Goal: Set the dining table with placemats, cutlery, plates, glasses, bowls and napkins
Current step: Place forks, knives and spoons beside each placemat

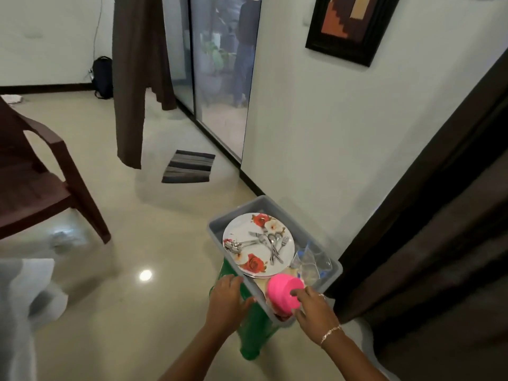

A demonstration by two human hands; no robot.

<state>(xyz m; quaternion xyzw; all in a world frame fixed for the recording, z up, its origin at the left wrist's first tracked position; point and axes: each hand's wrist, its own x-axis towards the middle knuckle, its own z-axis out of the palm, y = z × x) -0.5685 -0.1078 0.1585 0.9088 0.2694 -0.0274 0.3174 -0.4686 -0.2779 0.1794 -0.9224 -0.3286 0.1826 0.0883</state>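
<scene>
A grey plastic tub (247,209) sits on a green stool (254,336) by the white wall. Inside it lies a stack of white plates with red roses (257,264), and several forks and spoons (270,243) rest on the top plate. Clear glasses (310,259) stand in the tub's right part. A pink bowl (284,292) lies upside down at the near end. My left hand (228,301) grips the tub's near left rim. My right hand (313,309) holds the pink bowl, fingers curled over its side.
A dark brown plastic chair (38,182) stands at the left. A striped grey mat (189,166) lies on the tiled floor before a glass sliding door (220,78) with a brown curtain (134,78). A dark door frame (428,188) rises at the right.
</scene>
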